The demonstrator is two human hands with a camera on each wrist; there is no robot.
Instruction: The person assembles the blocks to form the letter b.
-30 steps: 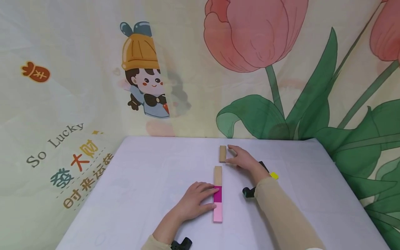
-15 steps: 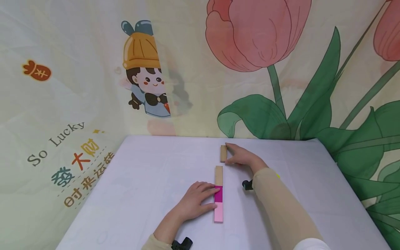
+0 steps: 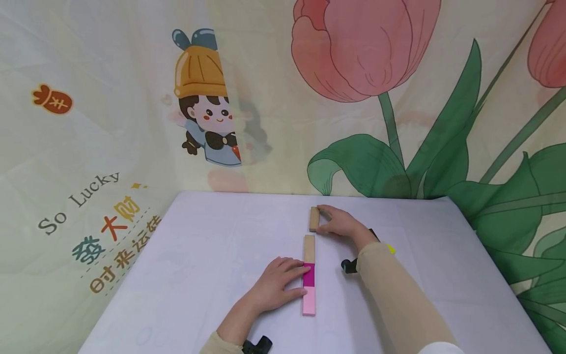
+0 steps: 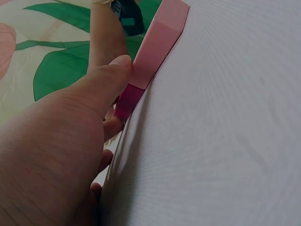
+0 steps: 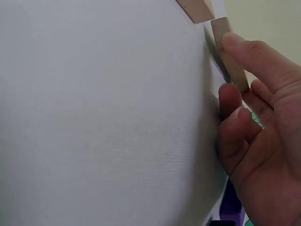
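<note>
Wooden and plain tan, the loose block (image 3: pixel 314 219) lies near the far edge of the white tabletop (image 3: pixel 199 246), just above the centre of the head view, with its long axis running up and down the frame. The right hand (image 3: pixel 338 223) sits directly to its right: the thumb and forefinger are curled onto the block's right side and far end, pinching it, and the right wrist view shows a fingertip (image 5: pixel 233 40) pressed on the block's narrow face (image 5: pixel 229 52). This hand is clearly the nearer one to it.

Below the block, along nearly the same line and separated by a small gap, lies a row of three blocks set end to end: a tan block (image 3: pixel 309 248) at the top, a magenta block (image 3: pixel 308 275) in the middle and a pale pink block (image 3: pixel 308 301) at the bottom. The loose block sits a touch to the right of the row's line, so the two are not quite collinear; the near end of the loose block faces the top end of the tan block, close but apart.

The left hand (image 3: pixel 276 285) lies flat on the tabletop left of the row, its fingers nearly straight and touching the left side of the magenta block; the left wrist view shows the thumb (image 4: pixel 113 77) resting against the row where magenta meets pink. It holds nothing.

A printed curtain (image 3: pixel 367 64) with tulips and a cartoon figure hangs behind the tabletop.
</note>
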